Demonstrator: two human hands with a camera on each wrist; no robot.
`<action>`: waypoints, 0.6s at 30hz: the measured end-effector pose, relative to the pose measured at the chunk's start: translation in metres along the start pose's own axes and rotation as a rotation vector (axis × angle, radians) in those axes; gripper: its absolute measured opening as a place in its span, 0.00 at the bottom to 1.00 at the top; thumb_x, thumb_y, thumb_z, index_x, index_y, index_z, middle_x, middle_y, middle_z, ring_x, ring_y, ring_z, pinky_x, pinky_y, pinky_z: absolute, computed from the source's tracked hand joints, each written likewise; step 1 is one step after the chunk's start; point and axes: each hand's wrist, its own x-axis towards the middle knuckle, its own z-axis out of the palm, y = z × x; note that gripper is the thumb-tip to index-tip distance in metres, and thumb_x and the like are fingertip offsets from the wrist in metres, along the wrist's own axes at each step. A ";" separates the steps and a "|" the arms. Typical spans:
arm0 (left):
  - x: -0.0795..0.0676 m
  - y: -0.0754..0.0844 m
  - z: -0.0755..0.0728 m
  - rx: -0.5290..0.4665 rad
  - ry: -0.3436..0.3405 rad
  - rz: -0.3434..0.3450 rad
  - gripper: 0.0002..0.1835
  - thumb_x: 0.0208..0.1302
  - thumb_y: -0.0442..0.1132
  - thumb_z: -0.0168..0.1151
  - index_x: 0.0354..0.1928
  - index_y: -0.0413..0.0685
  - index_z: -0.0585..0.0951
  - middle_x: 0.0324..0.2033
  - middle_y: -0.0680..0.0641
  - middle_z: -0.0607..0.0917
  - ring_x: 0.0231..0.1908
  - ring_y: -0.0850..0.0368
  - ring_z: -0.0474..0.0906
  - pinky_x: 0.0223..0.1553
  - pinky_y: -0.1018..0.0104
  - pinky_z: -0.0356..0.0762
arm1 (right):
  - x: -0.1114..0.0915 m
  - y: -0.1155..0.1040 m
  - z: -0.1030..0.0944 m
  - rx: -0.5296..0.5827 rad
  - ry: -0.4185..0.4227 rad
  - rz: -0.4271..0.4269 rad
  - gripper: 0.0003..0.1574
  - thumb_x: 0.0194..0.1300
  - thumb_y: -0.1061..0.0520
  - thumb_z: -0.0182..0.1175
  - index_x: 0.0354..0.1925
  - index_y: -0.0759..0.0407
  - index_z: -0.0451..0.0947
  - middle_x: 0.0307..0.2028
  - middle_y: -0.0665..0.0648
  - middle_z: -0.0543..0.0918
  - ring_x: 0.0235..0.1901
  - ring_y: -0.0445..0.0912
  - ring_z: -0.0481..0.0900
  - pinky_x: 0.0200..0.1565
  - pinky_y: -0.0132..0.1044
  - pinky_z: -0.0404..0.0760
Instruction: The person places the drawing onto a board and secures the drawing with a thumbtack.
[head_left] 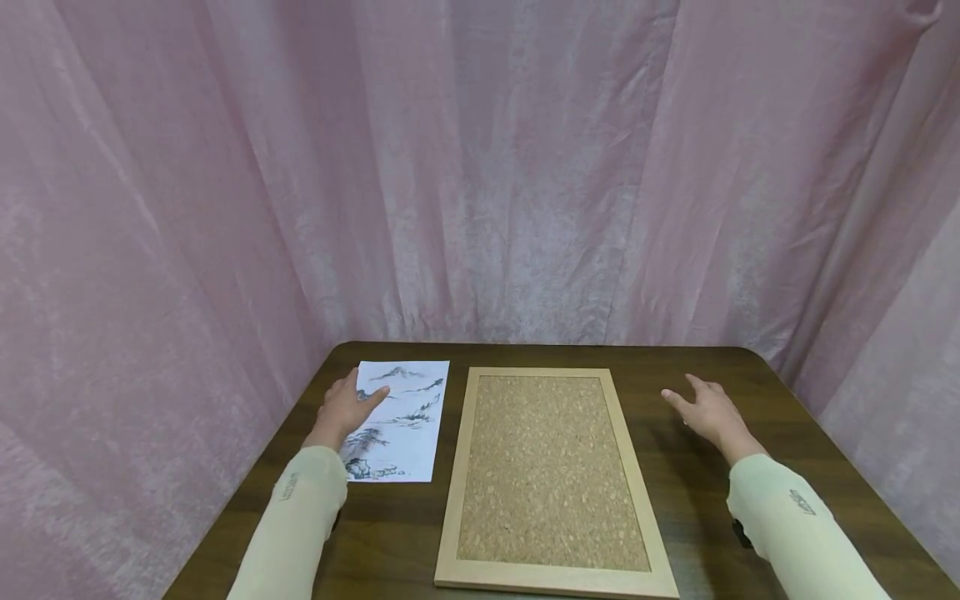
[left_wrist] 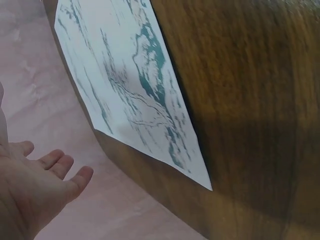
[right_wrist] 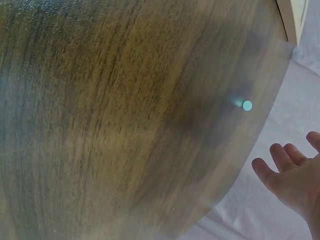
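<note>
A white sheet of paper printed with an ink mountain landscape lies at the left of the table. Over its left edge hovers my left hand, thumb spread from the fingers and nothing held. In the left wrist view, that hand shows apart from the sheet. My right hand is above the table's right side, fingers loosely spread and holding nothing. A small pale green pushpin stands on the tabletop near the right hand in the right wrist view.
A wood-framed cork board lies flat between the hands, its long sides running away from me. The brown wooden table has rounded far corners. Pink curtains hang behind it and along both sides.
</note>
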 end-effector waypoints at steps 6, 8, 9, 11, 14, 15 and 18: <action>-0.005 -0.013 -0.002 -0.055 -0.014 -0.036 0.54 0.69 0.69 0.48 0.78 0.36 0.41 0.73 0.25 0.43 0.71 0.24 0.37 0.65 0.28 0.43 | -0.003 0.002 0.001 0.002 0.007 0.005 0.59 0.73 0.27 0.40 0.74 0.77 0.45 0.66 0.87 0.49 0.64 0.80 0.51 0.60 0.73 0.55; -0.006 -0.017 -0.002 -0.068 -0.001 -0.030 0.53 0.70 0.66 0.49 0.77 0.33 0.42 0.73 0.24 0.45 0.71 0.24 0.38 0.66 0.30 0.43 | -0.003 0.002 0.000 0.009 0.012 0.003 0.59 0.73 0.28 0.40 0.73 0.77 0.46 0.66 0.87 0.50 0.63 0.80 0.52 0.59 0.73 0.56; -0.006 -0.020 -0.002 -0.074 0.006 -0.027 0.52 0.71 0.65 0.50 0.76 0.31 0.43 0.72 0.23 0.46 0.71 0.24 0.38 0.67 0.31 0.43 | -0.004 0.002 0.000 0.014 0.014 0.004 0.59 0.74 0.28 0.41 0.73 0.77 0.46 0.65 0.87 0.50 0.63 0.81 0.52 0.59 0.73 0.56; -0.006 -0.025 0.000 -0.096 0.013 -0.029 0.52 0.71 0.64 0.50 0.76 0.30 0.44 0.72 0.23 0.48 0.72 0.25 0.40 0.68 0.33 0.44 | -0.005 0.002 0.000 0.024 0.020 0.005 0.58 0.74 0.28 0.41 0.73 0.77 0.47 0.65 0.88 0.51 0.63 0.80 0.53 0.59 0.73 0.56; -0.006 -0.032 0.001 -0.153 0.008 -0.042 0.52 0.70 0.64 0.51 0.76 0.29 0.44 0.72 0.23 0.49 0.71 0.26 0.42 0.68 0.34 0.45 | -0.006 0.003 0.000 0.038 0.025 0.010 0.58 0.74 0.29 0.42 0.72 0.78 0.47 0.64 0.88 0.52 0.62 0.80 0.54 0.59 0.72 0.57; -0.007 -0.035 0.002 -0.181 0.012 -0.053 0.53 0.70 0.64 0.52 0.76 0.29 0.44 0.72 0.23 0.50 0.71 0.26 0.44 0.68 0.34 0.47 | -0.006 0.003 0.001 0.041 0.024 0.013 0.58 0.74 0.29 0.41 0.72 0.79 0.47 0.64 0.88 0.52 0.62 0.81 0.54 0.60 0.72 0.57; -0.009 -0.040 0.003 -0.219 0.013 -0.071 0.54 0.69 0.64 0.54 0.75 0.28 0.44 0.71 0.23 0.51 0.70 0.26 0.51 0.67 0.35 0.52 | -0.007 0.005 0.001 0.056 0.014 0.031 0.58 0.74 0.29 0.41 0.72 0.79 0.47 0.64 0.89 0.51 0.62 0.81 0.54 0.59 0.73 0.57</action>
